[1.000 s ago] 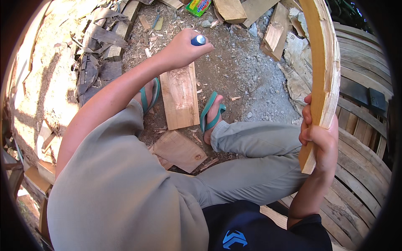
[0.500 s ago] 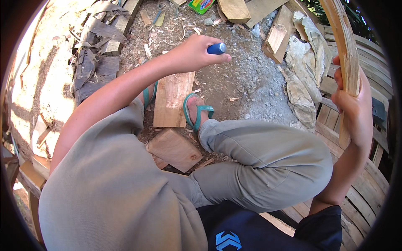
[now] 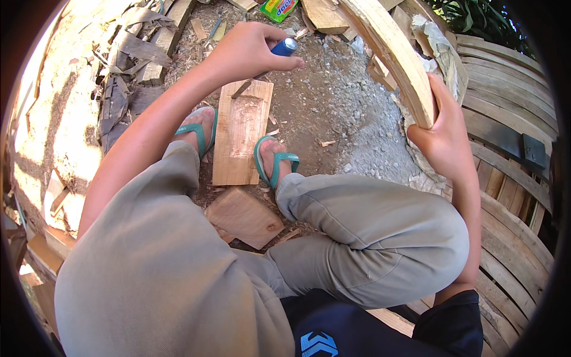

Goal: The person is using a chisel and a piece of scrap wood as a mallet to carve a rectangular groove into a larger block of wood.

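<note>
My left hand (image 3: 247, 50) is closed round the blue handle of a chisel (image 3: 283, 47). The chisel's dark blade reaches down to the upper end of a pale wooden board (image 3: 226, 169), beside a rough hollow cut into its face. The board lies on the ground between my two feet. At the right, my right hand (image 3: 440, 140) grips the lower end of a thick length of wood (image 3: 392, 50). This wood slants up and left, and its far end leaves the top of the picture. Fingers of my right hand are partly hidden behind it.
A smaller wooden slab (image 3: 245, 215) lies just nearer than the board. Wood chips and gravel (image 3: 375, 137) cover the ground. Offcuts and a green packet (image 3: 278, 9) lie at the far side. Torn sheeting (image 3: 437, 44) and a slatted wooden platform (image 3: 505, 238) are to the right.
My left hand has moved left and farther away, and the chisel blade now shows at the board. My right hand has come inward, tilting the length of wood over to the left.
</note>
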Motion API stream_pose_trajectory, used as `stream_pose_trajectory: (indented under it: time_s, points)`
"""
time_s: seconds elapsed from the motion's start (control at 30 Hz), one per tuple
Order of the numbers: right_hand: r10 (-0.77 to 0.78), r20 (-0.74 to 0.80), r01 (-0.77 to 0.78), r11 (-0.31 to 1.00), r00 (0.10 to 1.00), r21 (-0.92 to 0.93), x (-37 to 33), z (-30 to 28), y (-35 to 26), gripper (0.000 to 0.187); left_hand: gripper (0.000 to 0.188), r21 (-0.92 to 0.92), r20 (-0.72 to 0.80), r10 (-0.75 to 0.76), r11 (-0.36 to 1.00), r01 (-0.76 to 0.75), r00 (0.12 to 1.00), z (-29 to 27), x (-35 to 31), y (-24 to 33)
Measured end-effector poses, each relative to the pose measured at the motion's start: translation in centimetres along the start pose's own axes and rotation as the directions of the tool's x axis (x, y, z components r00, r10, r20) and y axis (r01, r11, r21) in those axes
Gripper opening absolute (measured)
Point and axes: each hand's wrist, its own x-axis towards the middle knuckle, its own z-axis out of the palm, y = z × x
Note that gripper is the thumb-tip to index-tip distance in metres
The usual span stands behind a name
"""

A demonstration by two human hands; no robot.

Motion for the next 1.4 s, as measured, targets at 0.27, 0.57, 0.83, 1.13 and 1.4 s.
stream_pose_trajectory:
  time_s: [0.27, 0.57, 0.83, 1.13, 1.4]
  points:
    - [0.113, 0.206, -0.148, 0.976, 0.972, 0.161, 0.1, 2.3, 3.3, 0.057, 0.052, 0.065, -0.028, -0.083, 0.994, 0.085, 0.996, 0.0, 1.1, -1.5]
    - [0.084, 0.118, -0.103, 0.980, 0.990, 0.169, 1.3, 1.5, 3.8, 0.059, 0.053, 0.089, -0.150, -0.006, 0.996, 0.020, 0.989, -0.7, 2.5, -2.5]
    - [0.118, 0.073, -0.130, 0.974, 0.990, 0.184, 1.6, 0.5, 2.6, 0.058, 0.049, -0.031, -0.163, -0.206, 0.979, 0.203, 0.965, -4.0, 4.0, -8.0]
    - [0.094, 0.086, -0.100, 0.993, 0.992, 0.070, 2.5, 1.5, 1.5, 0.056, 0.039, 0.186, -0.495, -0.049, 0.969, 0.161, 0.868, 0.0, 4.4, -5.3]
    - [0.068, 0.024, -0.066, 0.995, 0.997, -0.071, 7.2, -0.7, -0.4, 0.049, 0.050, -0.123, -0.296, -0.087, 0.991, 0.052, 0.951, 1.0, 5.4, -8.9]
